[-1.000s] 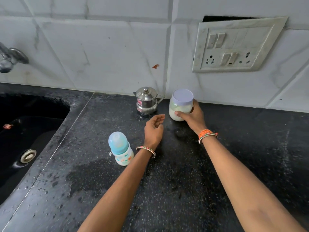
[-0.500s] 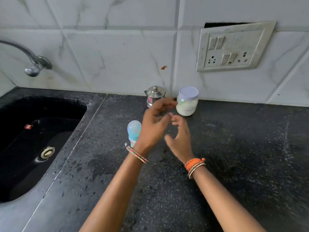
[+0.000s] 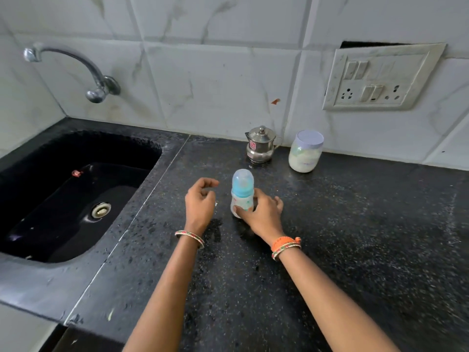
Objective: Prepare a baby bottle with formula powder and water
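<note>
Baby bottle in right hand

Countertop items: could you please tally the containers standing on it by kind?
Baby bottle, held by the right hand: 1
Lidded steel pot: 1
Lidded jar of white powder: 1
Total: 3

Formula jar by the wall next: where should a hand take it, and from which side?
Judging by shape, grip the formula jar round its bulging lower body, below the flat lid, from the front-right. It stands upright with the wall close behind and the steel pot on its left, so the free left hand would have to reach across.
</note>
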Available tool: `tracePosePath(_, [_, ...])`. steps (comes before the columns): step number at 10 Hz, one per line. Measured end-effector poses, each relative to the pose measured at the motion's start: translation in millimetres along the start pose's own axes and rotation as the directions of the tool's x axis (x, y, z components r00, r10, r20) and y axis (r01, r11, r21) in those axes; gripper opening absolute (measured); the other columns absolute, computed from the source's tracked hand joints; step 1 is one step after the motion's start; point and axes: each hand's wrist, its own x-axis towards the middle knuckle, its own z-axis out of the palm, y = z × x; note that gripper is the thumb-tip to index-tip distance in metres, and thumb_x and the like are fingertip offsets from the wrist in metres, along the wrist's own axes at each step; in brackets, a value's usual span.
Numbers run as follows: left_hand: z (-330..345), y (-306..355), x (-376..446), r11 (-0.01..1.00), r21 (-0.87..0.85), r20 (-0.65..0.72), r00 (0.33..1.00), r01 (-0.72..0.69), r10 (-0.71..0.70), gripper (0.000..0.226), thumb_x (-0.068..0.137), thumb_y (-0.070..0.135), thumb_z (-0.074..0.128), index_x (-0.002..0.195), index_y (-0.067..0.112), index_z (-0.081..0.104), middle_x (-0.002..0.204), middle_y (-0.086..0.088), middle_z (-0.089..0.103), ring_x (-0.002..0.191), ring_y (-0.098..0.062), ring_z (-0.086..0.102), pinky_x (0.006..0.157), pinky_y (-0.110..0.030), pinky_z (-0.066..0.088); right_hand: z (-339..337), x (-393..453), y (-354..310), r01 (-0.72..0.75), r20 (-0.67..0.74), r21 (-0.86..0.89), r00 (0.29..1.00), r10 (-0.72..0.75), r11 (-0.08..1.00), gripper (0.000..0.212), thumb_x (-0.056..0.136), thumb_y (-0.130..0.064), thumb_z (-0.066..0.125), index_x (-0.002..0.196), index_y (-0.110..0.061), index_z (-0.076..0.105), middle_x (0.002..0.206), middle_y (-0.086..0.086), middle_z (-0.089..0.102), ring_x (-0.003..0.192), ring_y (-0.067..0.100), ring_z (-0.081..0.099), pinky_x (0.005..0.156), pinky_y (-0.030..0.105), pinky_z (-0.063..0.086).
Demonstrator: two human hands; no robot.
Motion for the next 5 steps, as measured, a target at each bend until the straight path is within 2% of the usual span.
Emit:
tracePosePath(1, [17.6,-4.0,-7.8,0.999,0.050,0.085,0.996,0.003,-0.007,0.033,0.078,-0.010,0.041,0.091,0.010,0.063,0.072,0.006,0.054,0.039,0.001,0.040,0.041,-0.011,0.030,-19.7,-11.8,17.0,-0.046,-0.097,-0.111,0.995,0.035,0.993,0.038,0.075,-0.047,0.069,0.105,-0.025,0.060,0.106,-0.006,0.069,0.106,0.017,0.061,0.112,0.050,0.019])
tracePosePath(2, [33.5,-4.4,-14.2,0.994,0.103,0.142,0.990,-0.017,0.002,0.032,0.078,-0.009,0.040,0.091,0.010,0.063,0.077,0.005,0.059,0.041,-0.002,0.040,0.042,-0.011,0.030,-32.3,-21.2,29.7,-0.076,-0.144,-0.176,0.988,0.051,0.981,0.038,0.078,-0.044,0.069,0.107,-0.023,0.058,0.106,-0.004,0.069,0.108,0.017,0.060,0.113,0.049,0.016])
tracePosePath(3, [45.4,-1.7,-22.3,0.991,0.132,0.181,0.983,-0.036,0.012,0.031,0.079,-0.008,0.042,0.091,0.011,0.064,0.084,0.003,0.063,0.048,-0.001,0.043,0.045,-0.009,0.032,-31.9,-21.1,30.4,-0.090,-0.126,-0.180,0.990,0.067,0.980,0.039,0.079,-0.043,0.068,0.111,-0.023,0.057,0.110,-0.003,0.068,0.111,0.018,0.058,0.112,0.051,0.014])
tracePosePath(4, [47.8,1.9,-32.2,0.989,0.141,0.231,0.973,-0.048,0.014,0.032,0.079,-0.008,0.042,0.092,0.011,0.064,0.073,0.004,0.060,0.042,0.001,0.043,0.043,-0.010,0.031,-28.3,-28.4,29.6,-0.122,-0.068,-0.129,0.991,0.114,0.984,0.053,0.079,-0.043,0.067,0.124,-0.020,0.048,0.124,0.001,0.058,0.121,0.022,0.051,0.111,0.054,0.017])
tracePosePath(5, [46.7,11.8,-39.0,0.982,0.159,0.273,0.960,-0.100,0.054,0.031,0.080,-0.007,0.043,0.094,0.013,0.063,0.086,0.003,0.064,0.055,0.000,0.051,0.050,-0.011,0.038,-33.0,-33.9,21.8,-0.153,-0.170,-0.118,0.977,0.131,0.981,0.079,0.076,-0.049,0.067,0.138,-0.014,0.034,0.139,0.008,0.043,0.131,0.028,0.039,0.110,0.055,0.025])
